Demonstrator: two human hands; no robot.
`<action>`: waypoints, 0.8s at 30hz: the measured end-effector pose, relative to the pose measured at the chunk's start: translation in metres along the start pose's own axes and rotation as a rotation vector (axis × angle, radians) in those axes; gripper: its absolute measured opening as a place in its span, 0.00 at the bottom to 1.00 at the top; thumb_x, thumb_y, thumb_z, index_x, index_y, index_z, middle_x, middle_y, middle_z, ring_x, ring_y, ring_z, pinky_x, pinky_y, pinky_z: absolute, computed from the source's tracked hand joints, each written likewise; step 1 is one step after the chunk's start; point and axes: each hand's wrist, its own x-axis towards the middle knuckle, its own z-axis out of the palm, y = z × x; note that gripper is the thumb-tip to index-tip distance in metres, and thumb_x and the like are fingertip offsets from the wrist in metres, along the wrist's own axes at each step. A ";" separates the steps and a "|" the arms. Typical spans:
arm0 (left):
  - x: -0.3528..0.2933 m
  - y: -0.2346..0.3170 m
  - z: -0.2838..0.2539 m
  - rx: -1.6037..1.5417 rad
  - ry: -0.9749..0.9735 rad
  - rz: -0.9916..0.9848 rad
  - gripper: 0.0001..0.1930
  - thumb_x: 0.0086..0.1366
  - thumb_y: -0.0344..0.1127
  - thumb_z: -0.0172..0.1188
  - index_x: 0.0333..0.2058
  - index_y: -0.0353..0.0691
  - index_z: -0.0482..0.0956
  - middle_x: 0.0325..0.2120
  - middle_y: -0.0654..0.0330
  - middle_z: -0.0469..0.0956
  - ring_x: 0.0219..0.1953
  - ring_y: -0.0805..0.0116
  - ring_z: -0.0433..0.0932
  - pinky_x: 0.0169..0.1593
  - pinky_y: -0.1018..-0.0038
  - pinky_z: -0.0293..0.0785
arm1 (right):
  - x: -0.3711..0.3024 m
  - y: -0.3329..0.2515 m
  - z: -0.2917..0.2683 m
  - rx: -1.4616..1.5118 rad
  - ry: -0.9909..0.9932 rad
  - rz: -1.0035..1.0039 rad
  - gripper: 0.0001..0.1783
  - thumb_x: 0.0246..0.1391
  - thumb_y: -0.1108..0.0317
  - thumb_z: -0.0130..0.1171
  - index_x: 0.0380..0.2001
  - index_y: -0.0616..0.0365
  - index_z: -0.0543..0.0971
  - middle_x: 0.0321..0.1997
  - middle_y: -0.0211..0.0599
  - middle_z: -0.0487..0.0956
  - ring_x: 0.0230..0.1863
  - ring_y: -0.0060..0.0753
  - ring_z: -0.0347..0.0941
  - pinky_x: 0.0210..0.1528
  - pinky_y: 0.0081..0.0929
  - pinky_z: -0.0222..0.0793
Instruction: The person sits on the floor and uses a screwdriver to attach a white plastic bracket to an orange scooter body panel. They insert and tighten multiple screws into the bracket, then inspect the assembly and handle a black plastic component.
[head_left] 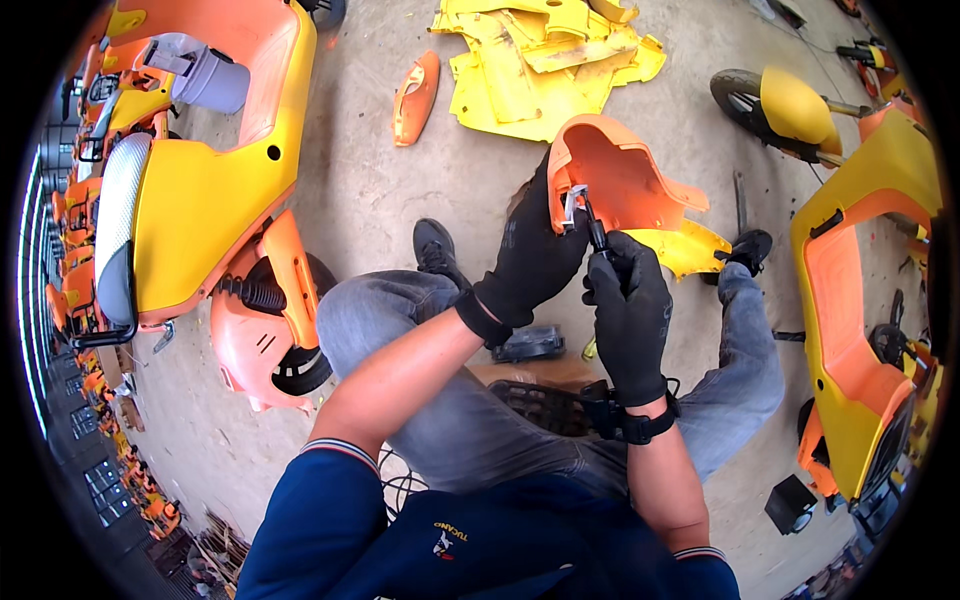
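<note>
In front of me, an orange curved plastic cover (632,165) is turned with its hollow side toward me. My left hand (535,250), in a black glove, is closed on the cover's left edge. At that edge, inside the cover, sits a small whitish metal bracket (573,204). My right hand (632,310), also gloved, is closed on a slim black tool that looks like a screwdriver (597,232). The tool's upper end points at the bracket; whether they touch I cannot tell. Behind the cover's lower edge shows a yellow plastic piece (685,252).
Yellow panels (540,75) lie piled on the concrete floor, beside an orange part (416,98). Yellow-and-orange scooters stand at left (215,210) and right (850,290). A front wheel with a yellow fender (800,110) is at upper right, a black box (790,503) at lower right.
</note>
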 end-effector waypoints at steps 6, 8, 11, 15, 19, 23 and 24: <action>-0.002 -0.005 0.000 -0.016 0.018 0.060 0.10 0.66 0.30 0.59 0.44 0.33 0.75 0.32 0.57 0.81 0.34 0.67 0.81 0.37 0.72 0.75 | 0.004 -0.007 -0.002 0.445 -0.017 0.217 0.14 0.68 0.64 0.49 0.51 0.63 0.71 0.31 0.34 0.78 0.23 0.18 0.72 0.26 0.21 0.72; -0.001 -0.002 -0.001 -0.025 0.019 0.055 0.10 0.66 0.30 0.59 0.44 0.33 0.75 0.33 0.57 0.81 0.34 0.67 0.81 0.37 0.71 0.75 | 0.004 -0.006 -0.002 0.368 -0.045 0.225 0.14 0.69 0.64 0.48 0.50 0.63 0.71 0.31 0.34 0.78 0.22 0.17 0.71 0.24 0.20 0.70; 0.001 0.002 -0.001 -0.108 -0.006 -0.006 0.09 0.66 0.30 0.59 0.44 0.34 0.75 0.33 0.58 0.80 0.35 0.68 0.81 0.37 0.71 0.75 | 0.003 -0.007 0.001 0.246 -0.046 0.195 0.15 0.69 0.63 0.50 0.50 0.64 0.70 0.30 0.33 0.77 0.22 0.16 0.70 0.24 0.20 0.68; 0.001 0.001 0.000 -0.084 0.016 0.025 0.09 0.67 0.30 0.59 0.44 0.34 0.75 0.31 0.59 0.80 0.34 0.69 0.80 0.37 0.72 0.75 | 0.004 -0.008 0.003 0.142 -0.048 0.109 0.17 0.66 0.65 0.55 0.51 0.65 0.68 0.30 0.36 0.78 0.23 0.21 0.72 0.26 0.25 0.69; 0.000 0.001 0.000 -0.052 0.016 0.005 0.09 0.66 0.30 0.59 0.43 0.34 0.75 0.31 0.59 0.80 0.33 0.69 0.80 0.37 0.72 0.74 | 0.003 0.004 0.006 -0.151 0.041 -0.136 0.17 0.63 0.69 0.57 0.51 0.65 0.68 0.31 0.42 0.79 0.27 0.31 0.76 0.31 0.32 0.72; 0.001 -0.003 0.003 -0.038 0.038 0.054 0.08 0.66 0.29 0.59 0.43 0.34 0.75 0.31 0.58 0.80 0.33 0.68 0.80 0.37 0.71 0.74 | 0.003 0.014 0.011 -0.343 0.096 -0.285 0.16 0.63 0.70 0.56 0.51 0.65 0.68 0.30 0.42 0.79 0.28 0.30 0.76 0.33 0.32 0.72; 0.000 -0.005 0.003 -0.035 0.035 0.059 0.08 0.66 0.29 0.59 0.43 0.34 0.75 0.31 0.58 0.80 0.33 0.68 0.80 0.37 0.71 0.74 | 0.004 0.015 0.012 -0.366 0.092 -0.289 0.16 0.64 0.69 0.55 0.51 0.65 0.68 0.30 0.41 0.78 0.27 0.28 0.75 0.32 0.31 0.71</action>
